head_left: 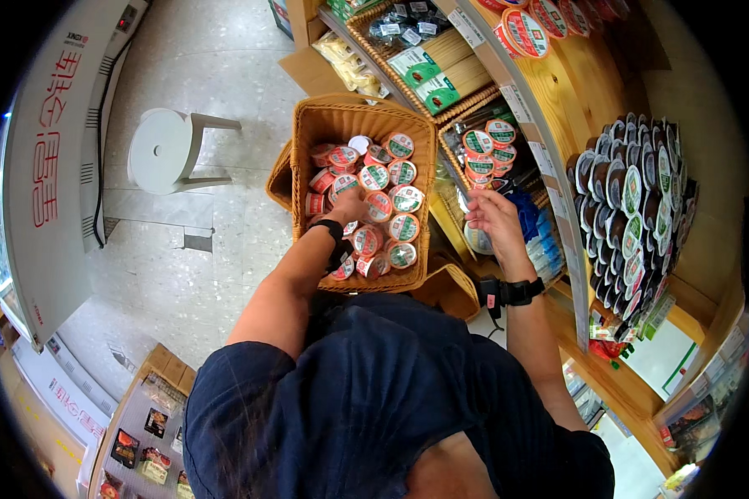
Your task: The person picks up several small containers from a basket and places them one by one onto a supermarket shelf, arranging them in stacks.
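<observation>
A large wicker basket [297,187] before me holds many small sealed tubs with red and green lids, such as this tub [374,177]. My left hand [349,206] reaches in among the tubs at the basket's middle; its fingertips are at a tub, and whether they grip it is hidden. Right of the basket, my right hand [490,215] is at the lower edge of a shelf basket, its fingers loosely bent with nothing plainly in them. Above it, similar tubs [478,143] are stacked in that shelf basket.
A white stool [159,151] stands on the tiled floor at the left, near a long white freezer [56,125]. Dark cups [624,181] are stacked on the wooden shelf at the right. Packets of skewers [440,72] lie in an upper basket. Another wicker basket [452,290] is below.
</observation>
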{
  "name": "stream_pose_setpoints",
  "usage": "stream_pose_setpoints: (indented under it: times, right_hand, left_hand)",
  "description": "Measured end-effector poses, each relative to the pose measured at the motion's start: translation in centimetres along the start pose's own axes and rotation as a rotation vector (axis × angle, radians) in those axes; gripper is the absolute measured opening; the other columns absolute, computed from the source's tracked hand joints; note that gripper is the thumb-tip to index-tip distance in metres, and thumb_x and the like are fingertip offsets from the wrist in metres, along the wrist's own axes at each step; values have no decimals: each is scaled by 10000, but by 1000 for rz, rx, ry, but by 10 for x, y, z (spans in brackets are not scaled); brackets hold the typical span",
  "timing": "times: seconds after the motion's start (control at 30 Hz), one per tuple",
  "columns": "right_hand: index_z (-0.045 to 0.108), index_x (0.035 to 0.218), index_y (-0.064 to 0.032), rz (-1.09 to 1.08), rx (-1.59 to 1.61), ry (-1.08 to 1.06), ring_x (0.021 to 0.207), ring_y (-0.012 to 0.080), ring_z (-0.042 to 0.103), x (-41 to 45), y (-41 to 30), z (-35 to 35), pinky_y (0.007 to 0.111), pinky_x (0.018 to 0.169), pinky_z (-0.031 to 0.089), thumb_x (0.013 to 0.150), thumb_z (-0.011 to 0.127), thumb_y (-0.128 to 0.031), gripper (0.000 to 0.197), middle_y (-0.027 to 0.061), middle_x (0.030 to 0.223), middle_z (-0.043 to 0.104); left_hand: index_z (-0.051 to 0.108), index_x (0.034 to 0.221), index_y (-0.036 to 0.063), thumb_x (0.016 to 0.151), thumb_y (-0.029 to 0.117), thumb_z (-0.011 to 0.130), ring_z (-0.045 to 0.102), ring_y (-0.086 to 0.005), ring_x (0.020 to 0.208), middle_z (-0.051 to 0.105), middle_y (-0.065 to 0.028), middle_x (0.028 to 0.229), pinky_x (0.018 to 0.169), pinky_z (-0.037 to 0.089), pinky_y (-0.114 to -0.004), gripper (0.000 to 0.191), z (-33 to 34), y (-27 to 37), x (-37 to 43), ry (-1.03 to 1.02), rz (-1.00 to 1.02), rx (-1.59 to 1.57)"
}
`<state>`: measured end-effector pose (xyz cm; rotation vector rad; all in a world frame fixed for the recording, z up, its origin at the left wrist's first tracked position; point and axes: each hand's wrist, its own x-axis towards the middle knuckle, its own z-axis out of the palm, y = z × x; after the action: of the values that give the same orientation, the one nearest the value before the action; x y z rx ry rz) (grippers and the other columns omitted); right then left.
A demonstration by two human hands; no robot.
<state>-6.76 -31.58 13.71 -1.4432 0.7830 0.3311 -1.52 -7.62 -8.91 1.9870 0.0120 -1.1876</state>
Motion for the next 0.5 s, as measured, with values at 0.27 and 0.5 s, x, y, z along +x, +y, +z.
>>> stream_pose_setpoints:
  times: [0.27, 0.5]
  right_hand:
    - [525, 1023, 3, -21, -156, -181, 592, 92, 543, 14, 8, 39, 193, 538, 444, 804, 421, -12, 243, 49, 720, 557]
    - [392, 1240, -93, 17, -484, -517, 910, 139, 523, 17, -13, 77, 259, 726, 452, 791, 585, -252, 515, 112, 1202, 440]
  left_hand:
    - [490, 829, 19, 714, 51, 572, 539, -113, 563, 549, -73, 627, 480, 437, -239, 145, -55, 24, -59, -153, 129, -319]
    - [506, 832, 22, 753, 90, 579, 497, -84, 564, 542, -40, 635, 486, 409, -232, 127, -88, 91, -111, -275, 456, -192]
